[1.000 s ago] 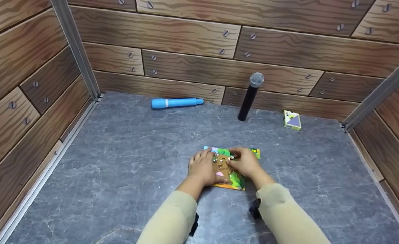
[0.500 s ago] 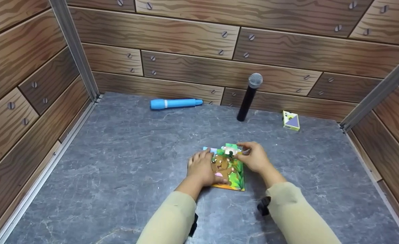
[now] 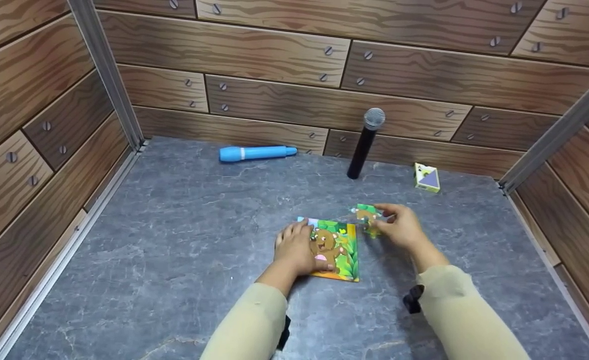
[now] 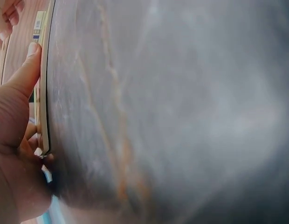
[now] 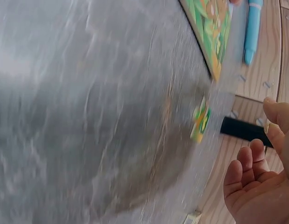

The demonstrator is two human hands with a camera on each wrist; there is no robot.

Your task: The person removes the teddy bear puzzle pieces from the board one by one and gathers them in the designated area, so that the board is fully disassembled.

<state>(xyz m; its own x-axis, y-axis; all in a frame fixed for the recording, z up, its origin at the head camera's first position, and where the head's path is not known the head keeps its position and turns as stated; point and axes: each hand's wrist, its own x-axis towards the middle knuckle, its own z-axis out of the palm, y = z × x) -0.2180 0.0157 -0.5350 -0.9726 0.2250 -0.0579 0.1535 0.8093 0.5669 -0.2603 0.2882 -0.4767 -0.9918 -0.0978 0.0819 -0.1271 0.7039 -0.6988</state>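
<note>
A small jigsaw puzzle board [image 3: 344,255] with a cartoon bear lies on the grey tabletop. My left hand [image 3: 294,247] rests across its left side, fingers extended; in the left wrist view the thumb [image 4: 28,70] lies along the board's edge [image 4: 45,93]. Beyond the board's upper right corner, my right hand [image 3: 399,227] pinches a puzzle piece [image 3: 366,214] with brown and green print between thumb and fingertips. Just under that piece, a green and yellow puzzle piece [image 5: 202,121] lies on the tabletop in the right wrist view.
At the back lie a blue marker-shaped tube [image 3: 257,153] and, to the right, a small yellow and white card box [image 3: 427,178]. A black microphone [image 3: 366,145] stands upright between them. Wood-print walls [image 3: 254,100] with metal corner posts enclose the tabletop.
My right hand has moved off the board to the right, carrying the puzzle piece it lifted from the board's top. The bear picture underneath is now uncovered. My left hand has stayed on the board.
</note>
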